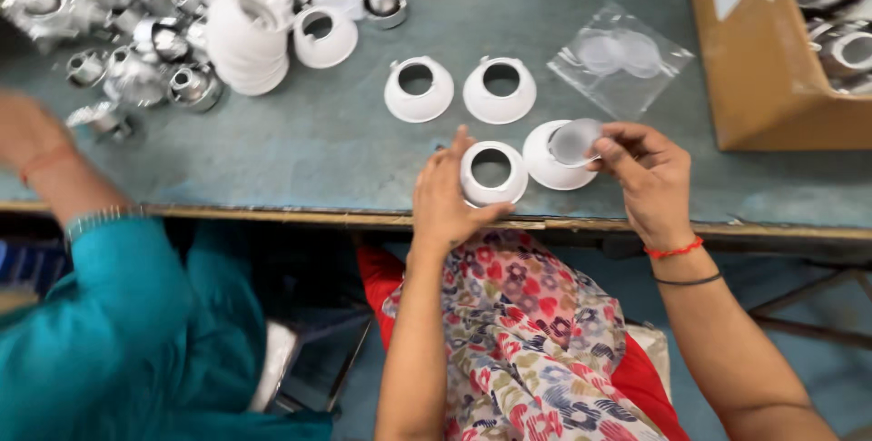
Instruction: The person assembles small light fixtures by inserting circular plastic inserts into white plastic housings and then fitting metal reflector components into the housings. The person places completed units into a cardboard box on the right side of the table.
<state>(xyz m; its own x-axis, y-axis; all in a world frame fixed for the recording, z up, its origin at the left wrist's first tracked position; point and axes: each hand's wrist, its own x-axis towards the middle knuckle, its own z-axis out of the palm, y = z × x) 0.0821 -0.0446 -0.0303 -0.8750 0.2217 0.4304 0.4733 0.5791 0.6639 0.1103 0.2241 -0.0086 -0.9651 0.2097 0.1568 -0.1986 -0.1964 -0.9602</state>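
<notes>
white cone ring (492,172) gripped by left hand (447,198); right hand (647,178) fingertips pinch a frosted disc (575,141).

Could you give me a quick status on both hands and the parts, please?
Left hand holds white ring. Right hand pinches clear disc over second ring. Two more rings beyond, apart.

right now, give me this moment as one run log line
left hand: holds white cone ring at table edge | right hand: pinches clear round lens over second white ring | co-worker's sleeve at left
</notes>
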